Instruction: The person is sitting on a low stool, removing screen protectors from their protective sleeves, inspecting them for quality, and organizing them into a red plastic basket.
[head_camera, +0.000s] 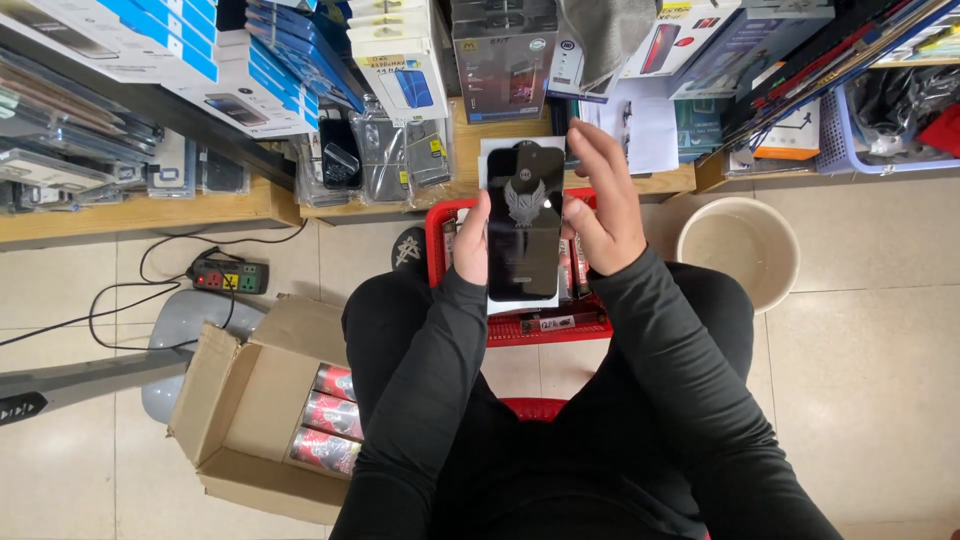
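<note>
A black phone-shaped glass sheet with a pale winged emblem (524, 215) rests upright against a white backing card, held in front of me over my lap. My left hand (472, 243) grips its left edge. The right edge is held by my right hand (603, 205), whose fingers rise past the sheet's top. Both arms wear black sleeves. Beneath the sheet stands a red plastic basket (435, 235) with several flat packets in it.
An open cardboard box (245, 405) with red-patterned packs sits at my left knee. A power strip (229, 275) with cables lies on the tile floor. A beige bucket (740, 250) stands at right. Wooden shelves (150, 210) hold many boxed phone accessories.
</note>
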